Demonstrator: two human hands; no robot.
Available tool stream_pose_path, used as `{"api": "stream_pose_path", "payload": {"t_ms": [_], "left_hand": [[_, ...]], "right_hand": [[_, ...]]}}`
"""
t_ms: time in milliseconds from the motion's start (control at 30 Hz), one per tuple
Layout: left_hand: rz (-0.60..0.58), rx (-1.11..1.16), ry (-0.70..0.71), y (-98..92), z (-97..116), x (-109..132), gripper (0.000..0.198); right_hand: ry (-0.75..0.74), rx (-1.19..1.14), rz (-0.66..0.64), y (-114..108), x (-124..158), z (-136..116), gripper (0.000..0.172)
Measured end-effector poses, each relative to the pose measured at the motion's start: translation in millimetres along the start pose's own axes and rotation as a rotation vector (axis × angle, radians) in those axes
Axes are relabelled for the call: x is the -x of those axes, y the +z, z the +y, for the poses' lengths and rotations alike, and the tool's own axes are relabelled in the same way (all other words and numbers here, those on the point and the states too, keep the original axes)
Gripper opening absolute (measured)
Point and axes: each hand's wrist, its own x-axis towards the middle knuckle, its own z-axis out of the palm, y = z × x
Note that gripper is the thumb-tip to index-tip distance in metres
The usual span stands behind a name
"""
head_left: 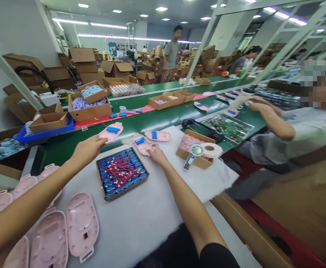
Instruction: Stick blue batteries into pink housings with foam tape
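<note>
My left hand [88, 152] pinches the near edge of a pink plastic shell [117, 136] with a blue battery [113, 130] lying in it, over the edge of the green belt. The fingers of my right hand [158, 155] are closed on the rim of another pink shell [143, 148], which holds a blue battery [140, 141]. Just behind it lies a third pink shell [164, 136] with its own battery [154, 134]. Between my forearms stands a shallow cardboard box [105, 198] packed with blue batteries [111, 189] on red wires with white connectors.
Several bare pink shells [82, 219] lie at the lower left. A box of small pink parts [189, 143], a tape roll [211, 149] and a handheld fan-like device [196, 150] stand at right. A co-worker [280, 126] sits beyond. Cartons [91, 111] line the green belt [176, 111].
</note>
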Motion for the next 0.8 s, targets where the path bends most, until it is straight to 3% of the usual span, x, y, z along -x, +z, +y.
{"api": "stream_pose_path", "payload": {"t_ms": [100, 267, 367, 500, 600, 733, 800], "left_hand": [[-0.116, -0.038, -0.083, 45.1, -28, -53, 0.039], [-0.192, -0.091, -0.225, 107.6, -54, -75, 0.032], [-0.198, -0.088, -0.238, 126.8, -54, -78, 0.032], [-0.190, -0.073, -0.184, 133.6, -49, -78, 0.038], [-0.170, -0.058, -0.109, 133.8, -48, -76, 0.045], [-0.148, -0.044, -0.064, 135.5, -50, -74, 0.049], [-0.137, -0.035, -0.068, 135.7, -51, -73, 0.049]], "right_hand": [[-0.031, -0.089, -0.014, 15, -13, -9, 0.024], [-0.058, -0.164, -0.039, 45, -41, -33, 0.010], [-0.057, -0.125, -0.044, 74, -75, -62, 0.010], [-0.070, 0.000, -0.070, 101, -111, -90, 0.012], [-0.115, 0.147, -0.022, 91, -116, -92, 0.019], [-0.181, 0.336, 0.163, 43, -107, -70, 0.051], [-0.104, 0.461, 0.219, 17, -102, -55, 0.065]]}}
